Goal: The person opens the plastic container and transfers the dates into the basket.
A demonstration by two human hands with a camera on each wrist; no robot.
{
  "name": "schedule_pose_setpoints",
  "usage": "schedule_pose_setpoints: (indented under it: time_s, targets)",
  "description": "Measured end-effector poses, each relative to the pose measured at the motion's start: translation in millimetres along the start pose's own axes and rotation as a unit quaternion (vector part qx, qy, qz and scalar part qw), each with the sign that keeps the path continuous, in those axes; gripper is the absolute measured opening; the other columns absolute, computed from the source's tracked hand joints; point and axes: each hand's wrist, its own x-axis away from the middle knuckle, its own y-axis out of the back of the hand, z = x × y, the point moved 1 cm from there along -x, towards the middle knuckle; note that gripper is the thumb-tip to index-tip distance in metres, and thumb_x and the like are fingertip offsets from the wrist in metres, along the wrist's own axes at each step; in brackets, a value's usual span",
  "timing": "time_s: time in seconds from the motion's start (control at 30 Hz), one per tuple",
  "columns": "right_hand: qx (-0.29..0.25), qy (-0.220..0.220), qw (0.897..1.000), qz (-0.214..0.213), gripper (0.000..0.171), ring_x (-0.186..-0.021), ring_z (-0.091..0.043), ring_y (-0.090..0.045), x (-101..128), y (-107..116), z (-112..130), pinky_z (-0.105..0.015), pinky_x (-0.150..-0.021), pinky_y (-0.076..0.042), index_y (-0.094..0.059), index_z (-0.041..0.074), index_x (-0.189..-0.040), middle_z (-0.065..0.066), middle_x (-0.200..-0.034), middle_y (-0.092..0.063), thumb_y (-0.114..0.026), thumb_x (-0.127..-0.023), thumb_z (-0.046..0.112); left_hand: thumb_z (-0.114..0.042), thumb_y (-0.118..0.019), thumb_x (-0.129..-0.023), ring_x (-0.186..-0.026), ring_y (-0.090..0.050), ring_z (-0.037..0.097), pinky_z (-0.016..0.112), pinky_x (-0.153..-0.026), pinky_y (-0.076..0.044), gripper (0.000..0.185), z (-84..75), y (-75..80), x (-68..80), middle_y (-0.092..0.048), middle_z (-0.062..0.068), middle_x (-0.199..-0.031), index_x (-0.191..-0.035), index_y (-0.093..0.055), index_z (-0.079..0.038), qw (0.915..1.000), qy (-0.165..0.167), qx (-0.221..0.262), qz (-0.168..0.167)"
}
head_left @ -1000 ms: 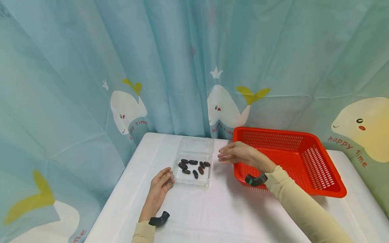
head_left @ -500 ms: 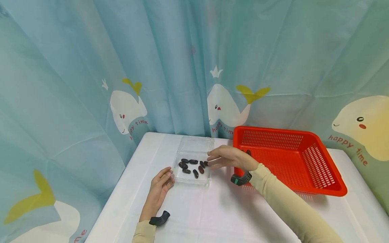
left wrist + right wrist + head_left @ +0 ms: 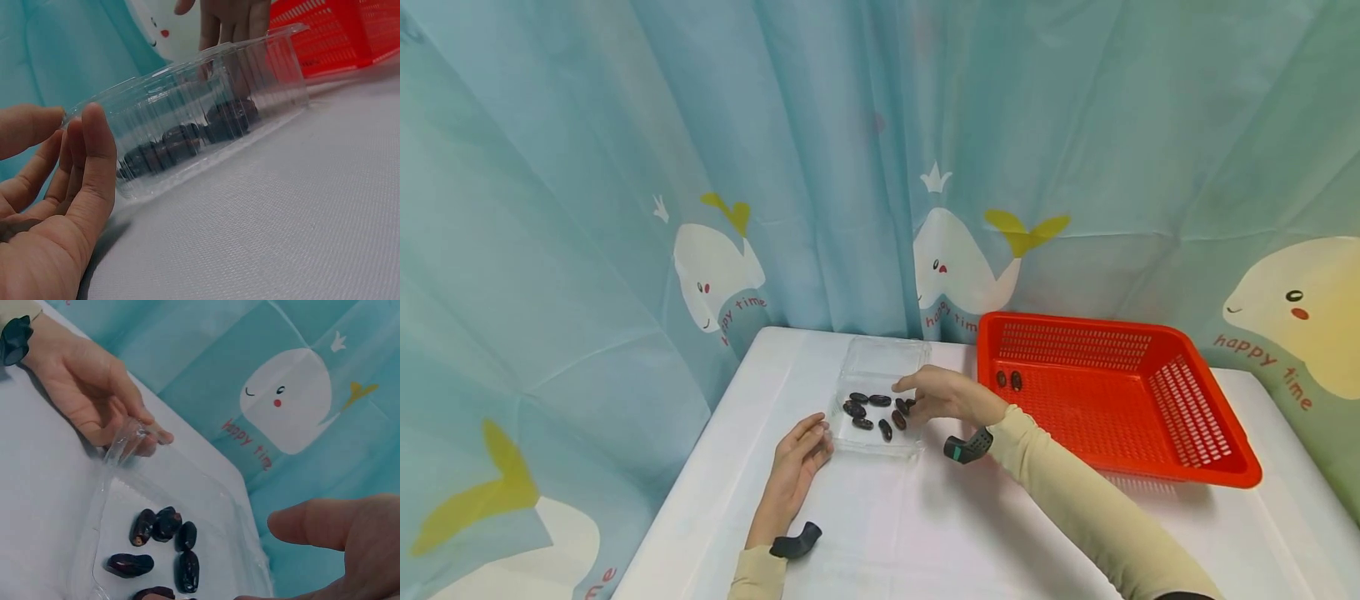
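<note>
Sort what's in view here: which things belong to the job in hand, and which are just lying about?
In use:
- clear plastic tray, steadied by the left hand
- dark dates in it, right hand over them
- red basket with two dates inside

Just there:
- white table
- whale-print curtain

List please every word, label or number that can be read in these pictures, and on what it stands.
"happy time": red letters under the white whale prints on the blue fabric curtain.
"happy time": under the yellow whale print at the right.
Clear plastic tray, red plastic basket, dark dates: no text.
</note>
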Motion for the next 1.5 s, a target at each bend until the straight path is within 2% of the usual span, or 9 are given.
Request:
schedule_pose_setpoints:
  time_s: [0.1, 0.2, 0.33, 0.6, 0.73, 0.87, 1.0, 1.23, 1.5]
  targets:
    - [-0.004, -0.010, 1.000, -0.014, 0.070, -0.151, -0.055, -0.028, -4, -5, 2, -0.057, -0.120, -0.042, -0.021, -0.013, -0.155, -0.034, -0.166, -0.015, -0.059, -0.102, 0.011, -0.013, -0.058, -0.106, -0.102, -0.058, 0.009, 0.021, -0.090, -0.057, 0.048, -0.6, -0.8, 0.4, -0.055, 0.000, -0.119, -0.148, -0.042, 0.004, 1.0000, -0.002, 0.002, 0.002]
    - [-0.004, -0.012, 1.000, -0.021, 0.072, -0.153, -0.055, -0.025, -5, -7, 2, -0.057, -0.120, -0.041, -0.018, -0.014, -0.155, -0.034, -0.167, -0.014, -0.059, -0.101, 0.011, -0.012, -0.058, -0.107, -0.103, -0.058, 0.009, 0.020, -0.090, -0.057, 0.049, -1.6, -1.0, 0.9, -0.056, 0.000, -0.119, -0.149, -0.041, 0.005, 1.0000, -0.005, 0.001, 0.002]
    - [0.011, -0.009, 1.000, -0.025, 0.064, -0.149, -0.054, -0.033, -7, -7, 2, -0.054, -0.119, -0.044, -0.029, -0.015, -0.152, -0.030, -0.167, -0.023, -0.059, -0.101, 0.011, -0.011, -0.057, -0.107, -0.102, -0.058, 0.009, 0.020, -0.090, -0.057, 0.049, -2.6, -0.9, 1.1, -0.057, -0.001, -0.118, -0.150, -0.040, 0.006, 1.0000, -0.002, 0.003, -0.001]
    - [0.021, -0.005, 0.999, -0.031, 0.067, -0.149, -0.056, -0.034, -11, -10, -1, -0.056, -0.119, -0.042, -0.025, -0.015, -0.152, -0.032, -0.163, -0.029, -0.059, -0.100, 0.010, -0.009, -0.057, -0.107, -0.101, -0.059, 0.009, 0.021, -0.089, -0.058, 0.048, -2.1, -1.1, -0.5, -0.059, -0.001, -0.117, -0.150, -0.041, 0.005, 0.9999, 0.003, 0.006, -0.011]
    - [0.017, -0.004, 0.999, -0.039, 0.063, -0.145, -0.053, -0.041, -11, -15, -2, -0.056, -0.117, -0.045, -0.031, -0.016, -0.149, -0.034, -0.158, -0.034, -0.060, -0.099, 0.008, -0.010, -0.057, -0.107, -0.101, -0.059, 0.009, 0.021, -0.088, -0.058, 0.046, -1.7, -0.6, -1.0, -0.059, -0.001, -0.116, -0.148, -0.043, 0.005, 0.9999, -0.001, 0.002, -0.014]
    - [0.027, 0.001, 0.999, -0.037, 0.048, -0.133, -0.046, -0.052, -14, -17, -5, -0.052, -0.115, -0.049, -0.049, -0.018, -0.137, -0.032, -0.150, -0.041, -0.061, -0.097, 0.006, -0.011, -0.057, -0.107, -0.101, -0.059, 0.009, 0.021, -0.089, -0.058, 0.047, -1.0, -1.2, -1.0, -0.057, -0.001, -0.117, -0.148, -0.043, 0.005, 1.0000, -0.003, -0.003, -0.007]
    - [0.044, 0.001, 0.998, -0.053, 0.041, -0.119, -0.038, -0.059, -15, -20, -10, -0.048, -0.111, -0.053, -0.059, -0.015, -0.128, -0.027, -0.141, -0.046, -0.065, -0.096, 0.008, -0.011, -0.057, -0.107, -0.101, -0.059, 0.009, 0.021, -0.089, -0.058, 0.048, -0.3, -1.8, -0.8, -0.057, -0.001, -0.118, -0.149, -0.041, 0.005, 1.0000, 0.001, -0.003, -0.003]
    - [0.027, -0.004, 0.997, -0.070, 0.035, -0.118, -0.037, -0.062, -25, -28, -12, -0.050, -0.109, -0.055, -0.057, -0.013, -0.124, -0.026, -0.132, -0.053, -0.066, -0.094, 0.004, -0.012, -0.057, -0.107, -0.098, -0.058, 0.009, 0.020, -0.088, -0.058, 0.047, -0.8, -1.4, -2.4, -0.057, 0.000, -0.118, -0.148, -0.043, 0.004, 0.9999, 0.008, -0.005, -0.014]
    - [0.044, -0.001, 0.993, -0.109, 0.011, -0.091, -0.026, -0.064, -37, -37, -19, -0.043, -0.095, -0.063, -0.061, -0.005, -0.100, -0.014, -0.100, -0.059, -0.065, -0.091, -0.001, -0.011, -0.058, -0.106, -0.097, -0.058, 0.008, 0.020, -0.087, -0.058, 0.047, -0.8, -1.7, -2.1, -0.057, 0.000, -0.117, -0.148, -0.043, 0.004, 0.9999, 0.009, 0.001, -0.014]
